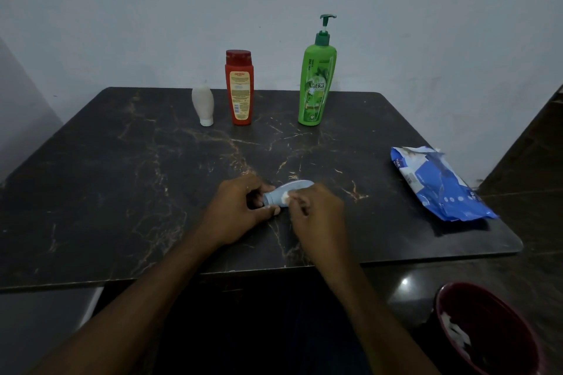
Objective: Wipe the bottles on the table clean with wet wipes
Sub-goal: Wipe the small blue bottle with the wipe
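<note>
L hand point(243, 207) grips pale blue bottle point(286, 193) lying at worktop point(122, 176) 6 o'clock; R hand point(316, 207) pinches wipe point(287, 198) vs. it.

Black gold-veined table point(122, 192), pale-blue bottle point(278, 195).

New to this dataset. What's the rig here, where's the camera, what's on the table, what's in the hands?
No robot here: a person works with bare hands, filmed by one wide-angle camera worn on the head, looking forward and down. The dark marble-patterned table holds a small white squeeze bottle standing on its cap, a red flip-cap bottle, a tall green pump bottle and a blue wet-wipe pack. The left hand has a grip on the cap end of a small pale blue bottle lying sideways; the right hand presses a white wipe against it. A dark red bin sits lower right.
</note>
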{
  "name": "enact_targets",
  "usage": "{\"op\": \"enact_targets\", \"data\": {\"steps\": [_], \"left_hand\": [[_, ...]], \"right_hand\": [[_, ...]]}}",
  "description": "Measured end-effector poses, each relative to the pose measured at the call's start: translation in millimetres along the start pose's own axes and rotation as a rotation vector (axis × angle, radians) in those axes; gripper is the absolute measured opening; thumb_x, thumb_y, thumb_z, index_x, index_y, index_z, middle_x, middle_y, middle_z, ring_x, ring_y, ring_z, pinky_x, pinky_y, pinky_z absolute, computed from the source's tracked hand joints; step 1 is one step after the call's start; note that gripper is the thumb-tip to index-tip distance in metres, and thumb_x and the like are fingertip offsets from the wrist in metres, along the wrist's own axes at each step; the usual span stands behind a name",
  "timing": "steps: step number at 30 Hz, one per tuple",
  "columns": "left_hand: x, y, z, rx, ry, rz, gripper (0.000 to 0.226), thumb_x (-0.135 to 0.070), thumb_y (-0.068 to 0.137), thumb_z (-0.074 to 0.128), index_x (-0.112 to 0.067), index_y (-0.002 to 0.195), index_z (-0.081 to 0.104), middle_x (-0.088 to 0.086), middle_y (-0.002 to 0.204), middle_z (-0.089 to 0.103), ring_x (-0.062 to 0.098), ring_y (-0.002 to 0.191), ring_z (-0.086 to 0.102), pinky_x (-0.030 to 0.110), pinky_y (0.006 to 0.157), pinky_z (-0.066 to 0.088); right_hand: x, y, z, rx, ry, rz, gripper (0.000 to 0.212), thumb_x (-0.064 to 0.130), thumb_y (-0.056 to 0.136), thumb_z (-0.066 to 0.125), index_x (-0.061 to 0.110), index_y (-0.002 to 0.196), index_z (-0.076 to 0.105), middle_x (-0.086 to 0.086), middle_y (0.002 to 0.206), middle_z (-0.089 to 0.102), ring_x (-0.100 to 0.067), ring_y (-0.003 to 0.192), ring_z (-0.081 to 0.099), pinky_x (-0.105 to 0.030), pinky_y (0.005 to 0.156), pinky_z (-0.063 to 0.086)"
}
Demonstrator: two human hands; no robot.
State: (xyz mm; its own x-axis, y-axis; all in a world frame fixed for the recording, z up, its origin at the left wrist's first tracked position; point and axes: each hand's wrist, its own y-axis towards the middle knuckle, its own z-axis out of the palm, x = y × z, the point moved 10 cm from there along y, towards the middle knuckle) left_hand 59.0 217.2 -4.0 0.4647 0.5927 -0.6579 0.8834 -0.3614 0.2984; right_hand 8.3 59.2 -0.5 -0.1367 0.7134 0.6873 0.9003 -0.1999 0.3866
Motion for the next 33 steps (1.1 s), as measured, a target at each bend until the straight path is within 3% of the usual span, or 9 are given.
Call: {"op": "enact_targets", "data": {"steps": [2,4,10,13,18,25,27,29,33], "left_hand": [[-1,-1,0,0.006,0.0,0.007,0.036,-0.026,0.078,0.089,-0.025,0.11,0.074,-0.011,0.097,0.07,0.005,0.085,0.066,0.035,0.08,0.059],[-3,-1,-1,0.007,-0.005,0.02,0.036,-0.026,0.077,0.089,-0.026,0.11,0.074,-0.012,0.096,0.07,0.004,0.085,0.066,0.031,0.079,0.058],[-8,-2,-1,0.013,-0.02,0.04,0.036,-0.024,0.078,0.089,-0.023,0.11,0.073,-0.01,0.099,0.069,0.006,0.087,0.065,0.029,0.078,0.055],[-11,-3,-1,0.008,-0.007,0.054,0.036,-0.02,0.077,0.089,-0.021,0.109,0.072,-0.007,0.1,0.068,0.008,0.087,0.064,0.032,0.079,0.056],[-14,-4,1,0.019,-0.022,0.079,0.035,-0.011,0.075,0.089,-0.017,0.105,0.071,-0.004,0.1,0.068,0.011,0.087,0.064,0.03,0.079,0.055],[-10,-4,0,0.019,-0.038,0.075,0.037,-0.017,0.076,0.09,-0.022,0.107,0.07,-0.009,0.101,0.067,0.008,0.087,0.064,0.032,0.079,0.057],[-10,-4,0,0.02,-0.039,0.074,0.037,-0.018,0.076,0.09,-0.022,0.107,0.07,-0.009,0.101,0.067,0.008,0.087,0.064,0.032,0.079,0.057],[-10,-4,0,0.018,-0.026,0.076,0.036,-0.021,0.077,0.089,-0.024,0.107,0.07,-0.01,0.101,0.067,0.007,0.087,0.064,0.029,0.078,0.056],[-11,-4,1,0.014,-0.007,0.069,0.035,-0.022,0.077,0.089,-0.024,0.106,0.07,-0.009,0.099,0.066,0.007,0.086,0.063,0.027,0.076,0.054]], "right_hand": [[9,-5,2,0.005,0.031,-0.036,0.014,0.02,0.093,0.065,0.018,0.1,0.077,0.0,0.101,0.069,-0.009,0.086,0.063,-0.016,0.079,0.047],[2,-1,-3,0.026,-0.019,-0.015,0.017,0.024,0.096,0.061,0.019,0.101,0.076,0.001,0.101,0.068,-0.005,0.086,0.059,-0.011,0.075,0.039],[-49,18,-28,0.029,-0.081,0.274,0.019,0.018,0.099,0.056,0.007,0.092,0.07,-0.008,0.091,0.067,-0.009,0.074,0.054,-0.02,0.072,0.045],[-18,9,-20,-0.029,-0.048,0.169,0.018,0.02,0.098,0.057,0.01,0.096,0.073,-0.004,0.098,0.065,-0.007,0.079,0.055,-0.01,0.067,0.036],[23,-12,5,-0.025,0.015,-0.05,0.016,0.015,0.093,0.061,0.012,0.102,0.074,-0.003,0.105,0.063,-0.017,0.087,0.064,-0.028,0.079,0.053],[-54,24,-32,-0.021,-0.062,0.242,0.016,0.017,0.097,0.059,0.009,0.094,0.072,0.0,0.085,0.064,-0.002,0.067,0.05,-0.006,0.065,0.041],[-57,20,-31,-0.029,-0.062,0.275,0.015,0.018,0.097,0.059,0.01,0.097,0.071,-0.001,0.091,0.065,-0.003,0.073,0.053,-0.011,0.074,0.045],[-46,12,-26,-0.043,-0.017,0.245,0.012,0.018,0.098,0.058,0.013,0.097,0.069,0.001,0.096,0.063,-0.002,0.079,0.054,-0.016,0.076,0.047],[-7,-4,-12,-0.069,0.037,0.06,0.012,0.015,0.094,0.061,0.017,0.097,0.072,0.005,0.097,0.065,0.004,0.079,0.052,0.004,0.071,0.034]]}}
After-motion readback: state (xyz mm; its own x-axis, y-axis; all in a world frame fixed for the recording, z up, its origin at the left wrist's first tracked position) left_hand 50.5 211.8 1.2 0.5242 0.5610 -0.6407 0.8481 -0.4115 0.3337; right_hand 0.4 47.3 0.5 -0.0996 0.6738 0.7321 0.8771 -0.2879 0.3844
